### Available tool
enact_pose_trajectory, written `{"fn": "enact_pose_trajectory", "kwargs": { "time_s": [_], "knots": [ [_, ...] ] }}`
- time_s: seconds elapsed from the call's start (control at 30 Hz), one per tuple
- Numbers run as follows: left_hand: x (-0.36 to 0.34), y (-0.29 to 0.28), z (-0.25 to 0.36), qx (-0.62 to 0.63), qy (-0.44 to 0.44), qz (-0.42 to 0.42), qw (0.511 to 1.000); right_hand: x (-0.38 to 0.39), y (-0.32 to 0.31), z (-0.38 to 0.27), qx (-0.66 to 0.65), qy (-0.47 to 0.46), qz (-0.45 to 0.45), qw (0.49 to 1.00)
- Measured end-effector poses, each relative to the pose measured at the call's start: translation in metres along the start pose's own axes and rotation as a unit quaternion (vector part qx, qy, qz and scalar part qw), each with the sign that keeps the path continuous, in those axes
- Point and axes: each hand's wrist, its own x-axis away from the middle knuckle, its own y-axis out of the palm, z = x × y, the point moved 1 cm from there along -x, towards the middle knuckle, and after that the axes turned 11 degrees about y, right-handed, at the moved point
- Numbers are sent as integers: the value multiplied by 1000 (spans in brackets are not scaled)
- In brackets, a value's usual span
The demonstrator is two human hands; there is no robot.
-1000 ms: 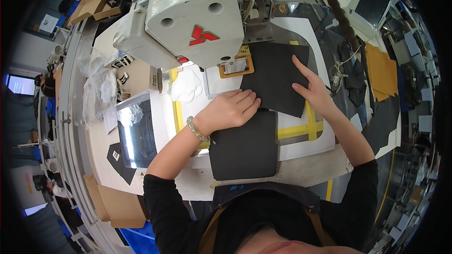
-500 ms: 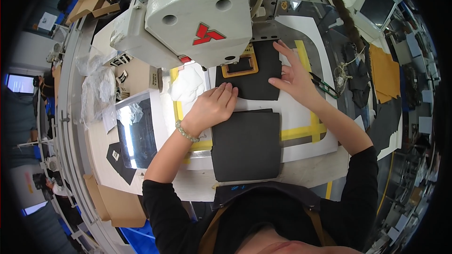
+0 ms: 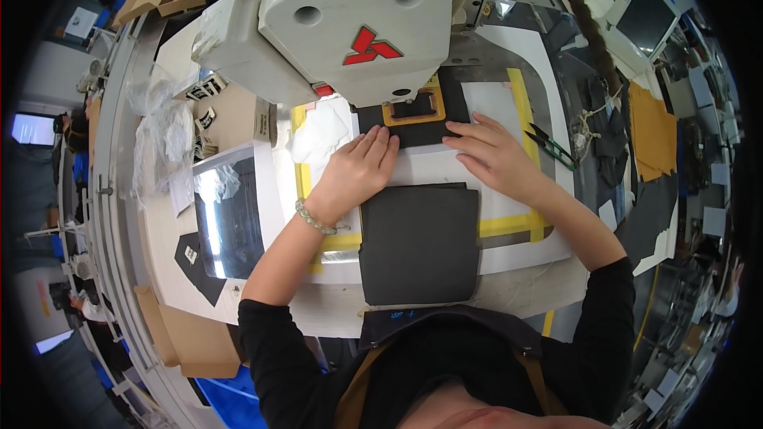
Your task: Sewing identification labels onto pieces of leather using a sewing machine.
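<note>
Since the earlier frame, the flat black sheet (image 3: pixel 423 137) has slid farther in beneath the bulky white machine head (image 3: pixel 310 56), and the right hand (image 3: pixel 505 163) has come down from the sheet's side edge to its near right corner. At far left lies a crumpled clear plastic bag (image 3: pixel 159 143), then a heap of soft white material (image 3: pixel 319 137). Next comes the left hand (image 3: pixel 354 173), a beaded bracelet (image 3: pixel 312 220) at its wrist, its fingers together and laid flat at the sheet's near left part, closed around nothing. In the middle, an amber rectangular frame (image 3: pixel 416 120) sits over the sheet; nearer the person, apart from it, lies a neat stack of black sheets (image 3: pixel 420 246). The right hand is open, fingertips resting at the corner. Beyond it lie green-handled snips (image 3: pixel 563 155). Alignment appears to be the step in hand; the next move seems to call for light, even pressure from both hands, with the sheet held square and flat.
</note>
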Motion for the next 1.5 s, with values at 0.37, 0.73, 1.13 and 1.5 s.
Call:
{"fn": "enact_pose_trajectory", "kwargs": {
  "time_s": [0.37, 0.73, 1.13, 1.5],
  "knots": [
    [5, 2, 2, -2, -30, -10, 999, 1, 1, -10, 43, -16, 24, 999],
    [8, 5, -9, 97, -129, 50, 986, -16, 1, 1, 128, -14, 122, 984],
    [18, -8, -18, 160, -172, 64, 970, -7, -3, -8, 214, -23, 90, 972],
    [30, -10, -14, 206, -232, 61, 949, 2, -3, -13, 169, 1, 73, 983]
  ]
}}
